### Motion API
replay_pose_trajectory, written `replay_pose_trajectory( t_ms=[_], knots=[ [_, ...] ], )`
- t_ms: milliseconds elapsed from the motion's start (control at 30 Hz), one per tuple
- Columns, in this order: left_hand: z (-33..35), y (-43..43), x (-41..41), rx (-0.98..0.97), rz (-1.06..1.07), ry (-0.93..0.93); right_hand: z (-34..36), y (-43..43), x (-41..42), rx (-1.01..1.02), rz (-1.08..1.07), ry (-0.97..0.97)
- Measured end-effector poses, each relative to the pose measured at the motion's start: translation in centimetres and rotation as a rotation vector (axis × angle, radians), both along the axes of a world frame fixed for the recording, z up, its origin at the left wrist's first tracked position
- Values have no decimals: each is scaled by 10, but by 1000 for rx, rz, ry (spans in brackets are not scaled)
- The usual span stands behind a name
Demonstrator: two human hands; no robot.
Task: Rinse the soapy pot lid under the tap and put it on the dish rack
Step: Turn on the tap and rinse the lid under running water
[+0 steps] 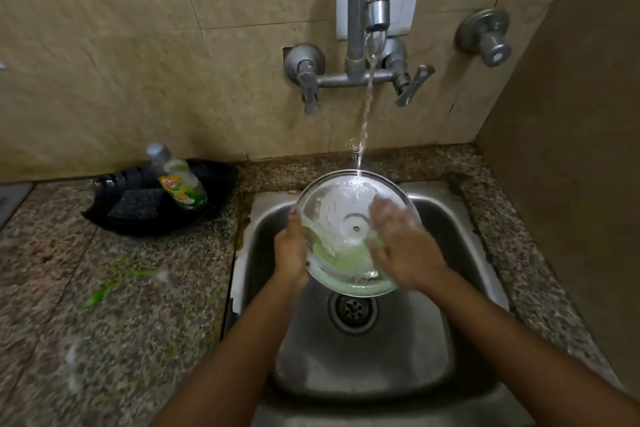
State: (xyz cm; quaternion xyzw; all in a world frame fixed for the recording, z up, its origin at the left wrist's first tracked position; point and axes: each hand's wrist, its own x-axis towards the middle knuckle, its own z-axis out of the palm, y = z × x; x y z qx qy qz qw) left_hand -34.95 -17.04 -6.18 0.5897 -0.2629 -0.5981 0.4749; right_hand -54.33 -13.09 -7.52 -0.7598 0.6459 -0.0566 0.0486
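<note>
Between the two hands, over the steel sink basin (408, 350), a round clear glass pot lid (346, 229) with a metal rim is held tilted, underside up. The left hand (290, 250) grips its left edge, thumb lying along the rim. The right hand (401, 246) lies open and flat on the glass, fingers spread, pressing rather than clasping. A thin stream of water (365, 114) from the chrome wall tap (367, 7) strikes the lid's far edge, just beyond the right fingertips. Well left of the left hand, a green dish-soap bottle (180, 180) leans in a black tray (114, 215).
</note>
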Motion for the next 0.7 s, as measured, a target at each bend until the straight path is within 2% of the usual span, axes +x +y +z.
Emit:
replay_pose_trajectory(
  t_ms=[67, 100, 167, 267, 333, 500, 567, 633, 700],
  knots=[
    [1, 6, -12, 22, -4, 20, 4, -26, 2, -19, -207, -15],
    [3, 8, -18, 48, -15, 42, 8, -37, 12, -9, -224, -52],
    [4, 11, -27, 75, -29, 59, 17, -46, 43, 26, -85, -134],
    [5, 5, -22, 71, 7, 18, 27, -11, 68, 116, 288, -169],
    [1, -4, -7, 63, 36, 2, 23, 18, 47, 114, 363, -125],
    [-2, 0, 1, 15, -12, -92, 9, -1, -24, 26, -121, 2],
    [0, 8, -13, 49, -45, -55, 12, -27, -4, -38, -166, -29],
    [5, 12, -25, 71, -61, -21, 18, -37, 32, -40, -54, -126],
    [7, 11, -25, 66, -61, -19, 23, -20, 57, 19, 184, -159]
  ],
)
